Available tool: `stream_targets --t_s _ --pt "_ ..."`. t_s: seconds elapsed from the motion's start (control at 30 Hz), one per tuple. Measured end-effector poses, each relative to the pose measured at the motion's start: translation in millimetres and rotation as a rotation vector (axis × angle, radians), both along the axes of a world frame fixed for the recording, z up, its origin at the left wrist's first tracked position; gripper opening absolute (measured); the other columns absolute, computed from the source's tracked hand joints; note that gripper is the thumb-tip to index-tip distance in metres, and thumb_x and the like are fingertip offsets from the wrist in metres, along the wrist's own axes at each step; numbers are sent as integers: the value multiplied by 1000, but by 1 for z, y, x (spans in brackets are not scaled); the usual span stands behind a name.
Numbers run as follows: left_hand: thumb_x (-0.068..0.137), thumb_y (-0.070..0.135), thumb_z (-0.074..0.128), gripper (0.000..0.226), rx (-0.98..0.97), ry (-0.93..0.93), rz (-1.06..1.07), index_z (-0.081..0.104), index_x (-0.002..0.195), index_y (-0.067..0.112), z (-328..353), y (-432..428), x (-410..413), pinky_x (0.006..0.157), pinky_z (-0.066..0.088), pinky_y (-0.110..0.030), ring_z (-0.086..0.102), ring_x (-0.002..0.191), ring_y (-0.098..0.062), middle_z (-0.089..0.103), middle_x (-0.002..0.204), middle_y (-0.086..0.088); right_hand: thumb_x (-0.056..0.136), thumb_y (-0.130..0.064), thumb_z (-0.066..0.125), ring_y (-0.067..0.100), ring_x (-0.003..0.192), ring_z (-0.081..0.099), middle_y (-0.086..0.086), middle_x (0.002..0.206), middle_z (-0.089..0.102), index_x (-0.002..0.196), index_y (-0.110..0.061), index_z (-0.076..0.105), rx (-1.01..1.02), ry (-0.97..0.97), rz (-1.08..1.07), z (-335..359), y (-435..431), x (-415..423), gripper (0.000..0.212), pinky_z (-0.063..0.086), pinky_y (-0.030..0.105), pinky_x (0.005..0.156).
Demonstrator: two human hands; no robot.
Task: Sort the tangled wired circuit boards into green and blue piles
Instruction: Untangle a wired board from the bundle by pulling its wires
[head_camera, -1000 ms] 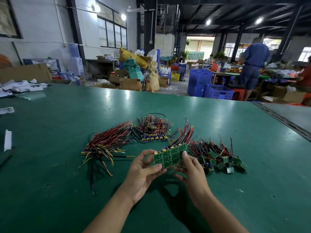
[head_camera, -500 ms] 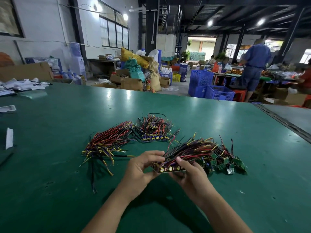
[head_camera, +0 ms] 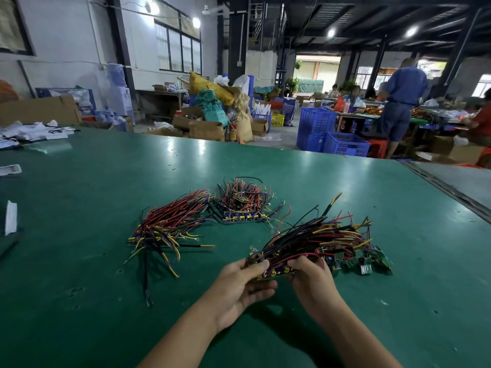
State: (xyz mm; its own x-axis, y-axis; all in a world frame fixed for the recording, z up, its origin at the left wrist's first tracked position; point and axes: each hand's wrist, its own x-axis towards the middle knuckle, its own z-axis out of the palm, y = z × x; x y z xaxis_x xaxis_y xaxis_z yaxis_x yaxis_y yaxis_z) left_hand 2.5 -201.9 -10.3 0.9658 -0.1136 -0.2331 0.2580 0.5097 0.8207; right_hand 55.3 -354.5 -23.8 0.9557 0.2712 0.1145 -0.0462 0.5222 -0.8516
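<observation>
Likely light, the stiff flat circuit board (head_camera: 276, 273) trailing floppy multicoloured wires (head_camera: 313, 236) is pinched at its edges, the safest hold, between left hand (head_camera: 239, 284) and right hand (head_camera: 314, 286).

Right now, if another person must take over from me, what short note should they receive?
Left hand: grips one end of the wired board, lifted above the green table.
Right hand: grips its other end; wires fan to the far right.
Lying: wire bundle at left, blue pile at the far middle, green pile at right.
Done: those groups.
Left: place the held board; its colour does not show.
</observation>
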Motion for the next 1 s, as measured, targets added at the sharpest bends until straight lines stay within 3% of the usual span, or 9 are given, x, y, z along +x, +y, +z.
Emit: stream_targets --t_s 0.23,0.37,0.47,0.57,0.7,0.83,1.0 --pt "72 23 71 35 -50 19 79 67 98 2 -4 3 5 61 59 -28 71 71 -22 73 90 -16 83 14 37 28 84 61 17 85 63 93 3 54 42 -2 35 -1 2 1 23 52 36 73" --pt "65 15 76 31 -76 28 109 67 91 0 -6 8 7 60 58 -26 70 70 -17 73 87 -14 80 1 57 32 93 66 23 102 68 105 8 58 -36 -3 125 1 -1 -1 26 56 44 79" --pt "61 11 77 28 -81 47 116 69 85 -1 -4 10 6 56 58 -25 70 66 -18 73 81 -15 74 -6 70 30 97 66 25 107 66 107 11 59 -134 9 155 0 -5 -1 39 58 38 76" --pt "61 9 76 26 -77 69 114 69 84 -1 -2 10 5 50 56 -25 70 62 -18 72 77 -15 78 -11 70 26 97 68 22 111 68 106 3 65 -154 37 199 0 -5 -1 32 58 35 75" --pt "63 10 74 23 -90 72 109 68 83 2 -1 9 3 47 55 -24 68 57 -16 71 73 -13 83 -16 66 29 99 69 25 114 67 114 9 59 -101 63 242 0 -6 1 40 58 33 74" --pt "66 11 73 24 -84 49 101 68 87 2 -1 10 3 48 55 -24 68 57 -17 71 74 -13 69 -29 88 29 101 69 25 114 68 105 5 70 -104 90 275 0 -8 0 53 58 32 75" --pt "66 8 72 8 -93 9 87 75 71 4 -1 12 3 48 56 -26 70 59 -18 72 74 -15 60 -39 92 23 101 70 17 112 71 102 -4 75 -127 63 337 4 -7 1 57 57 28 76"
